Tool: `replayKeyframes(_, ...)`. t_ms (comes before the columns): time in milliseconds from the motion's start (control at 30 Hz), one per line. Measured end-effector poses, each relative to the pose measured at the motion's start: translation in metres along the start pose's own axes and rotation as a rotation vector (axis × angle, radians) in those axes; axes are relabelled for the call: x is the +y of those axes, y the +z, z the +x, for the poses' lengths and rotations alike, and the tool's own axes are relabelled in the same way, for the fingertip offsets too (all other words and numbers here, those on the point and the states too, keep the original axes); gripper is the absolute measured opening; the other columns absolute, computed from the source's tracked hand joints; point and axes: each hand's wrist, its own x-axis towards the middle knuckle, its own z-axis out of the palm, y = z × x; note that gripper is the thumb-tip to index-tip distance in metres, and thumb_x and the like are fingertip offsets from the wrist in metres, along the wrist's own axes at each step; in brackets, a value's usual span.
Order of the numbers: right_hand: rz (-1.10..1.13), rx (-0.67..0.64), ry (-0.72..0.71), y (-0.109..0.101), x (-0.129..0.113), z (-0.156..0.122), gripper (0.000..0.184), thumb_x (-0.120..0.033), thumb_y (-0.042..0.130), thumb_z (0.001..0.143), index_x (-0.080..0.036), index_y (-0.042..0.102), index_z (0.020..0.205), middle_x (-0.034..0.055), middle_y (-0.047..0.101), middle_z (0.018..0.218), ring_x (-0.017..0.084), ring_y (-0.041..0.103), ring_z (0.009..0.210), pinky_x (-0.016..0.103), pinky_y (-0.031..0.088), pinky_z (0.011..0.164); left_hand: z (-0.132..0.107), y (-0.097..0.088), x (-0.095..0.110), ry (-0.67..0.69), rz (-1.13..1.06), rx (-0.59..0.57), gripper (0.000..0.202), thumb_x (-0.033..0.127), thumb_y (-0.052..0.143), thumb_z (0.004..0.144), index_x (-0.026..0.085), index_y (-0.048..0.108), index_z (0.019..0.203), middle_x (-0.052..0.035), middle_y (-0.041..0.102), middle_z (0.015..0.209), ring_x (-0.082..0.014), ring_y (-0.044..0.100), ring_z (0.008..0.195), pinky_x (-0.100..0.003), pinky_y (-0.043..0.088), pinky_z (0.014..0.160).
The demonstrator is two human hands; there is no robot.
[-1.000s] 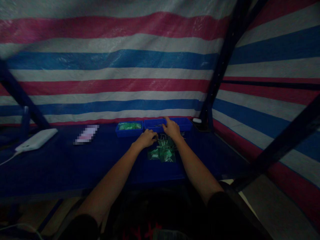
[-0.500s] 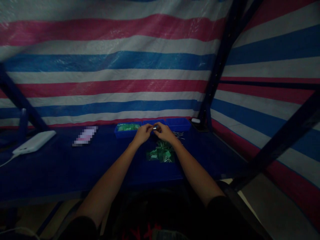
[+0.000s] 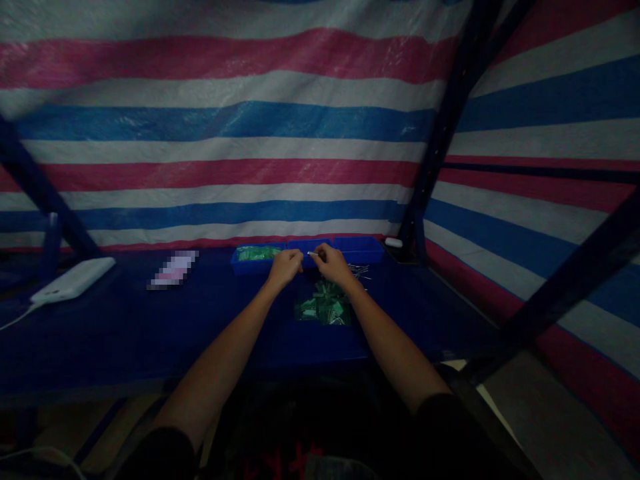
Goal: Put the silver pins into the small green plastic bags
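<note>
My left hand [image 3: 285,267] and my right hand [image 3: 331,264] are raised close together over the dark blue table [image 3: 125,327], both with fingers curled. The right hand pinches a small pale part [image 3: 313,254] at its fingertips. What the left fingers hold is too small to make out. Below the hands lies a pile of small green pieces [image 3: 325,307] on the table. Thin metal pins [image 3: 359,269] lie just right of the right hand. Behind the hands stand a blue tray with green pieces [image 3: 257,257] and two more blue trays [image 3: 357,249].
A white box with a cable [image 3: 73,280] lies at the far left, a blurred pale card [image 3: 173,268] nearer the middle. A small white object [image 3: 393,242] sits by the dark steel post [image 3: 440,127]. Striped tarpaulin walls close in the back and right.
My right hand came back from the far blue tray and met my left hand in front of the trays; the hands have since drawn slightly apart.
</note>
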Motion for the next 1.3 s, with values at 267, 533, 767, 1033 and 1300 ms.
replayKeyframes(267, -0.009, -0.007, -0.001, -0.002, -0.002, -0.001, 0.017, -0.033, 0.052, 0.079, -0.017, 0.056, 0.082, -0.0010, 0.056, 0.062, 0.011, 0.048, 0.056, 0.021, 0.033, 0.054, -0.003, -0.002, 0.009, 0.052, 0.231, 0.015, 0.031, 0.029, 0.034, 0.072, 0.018, 0.042, 0.043, 0.0016, 0.044, 0.042, -0.0128, 0.043, 0.047, -0.024, 0.025, 0.048)
replayKeyframes(533, -0.023, -0.007, -0.009, -0.001, -0.001, -0.001, 0.020, -0.035, 0.051, 0.080, -0.017, 0.057, 0.082, -0.0002, 0.057, 0.063, 0.011, 0.049, 0.057, 0.021, 0.032, 0.054, -0.002, 0.000, 0.003, 0.201, 0.215, 0.045, 0.023, 0.022, 0.036, 0.072, 0.018, 0.047, 0.053, 0.0019, 0.048, 0.050, -0.0123, 0.046, 0.053, -0.023, 0.032, 0.054)
replayKeyframes(767, -0.046, -0.043, 0.007, -0.005, -0.007, 0.001, 0.034, -0.035, 0.039, 0.085, -0.016, 0.055, 0.061, -0.0003, 0.053, 0.054, 0.011, 0.044, 0.052, 0.022, 0.027, 0.051, 0.000, 0.005, -0.002, 0.248, 0.090, 0.072, 0.026, 0.014, 0.049, 0.067, 0.018, 0.053, 0.093, -0.0011, 0.060, 0.078, -0.0118, 0.054, 0.062, -0.024, 0.043, 0.063)
replayKeyframes(1033, 0.121, -0.042, 0.095, -0.005, -0.009, 0.002, 0.044, -0.040, 0.030, 0.087, -0.016, 0.051, 0.057, -0.0005, 0.051, 0.052, 0.011, 0.047, 0.052, 0.022, 0.028, 0.051, 0.000, 0.007, 0.001, 0.316, 0.061, 0.028, 0.019, 0.024, 0.052, 0.075, 0.016, 0.054, 0.092, -0.0033, 0.061, 0.079, -0.0141, 0.057, 0.071, -0.026, 0.045, 0.067)
replayKeyframes(1300, 0.180, 0.052, 0.009, -0.007, -0.012, 0.000, 0.025, -0.039, 0.047, 0.078, -0.017, 0.056, 0.086, -0.0045, 0.048, 0.054, 0.011, 0.045, 0.051, 0.021, 0.032, 0.051, 0.001, 0.006, 0.003, 0.200, 0.008, 0.057, 0.018, 0.031, 0.046, 0.080, 0.016, 0.056, 0.084, -0.0029, 0.063, 0.077, -0.0147, 0.057, 0.071, -0.025, 0.043, 0.065)
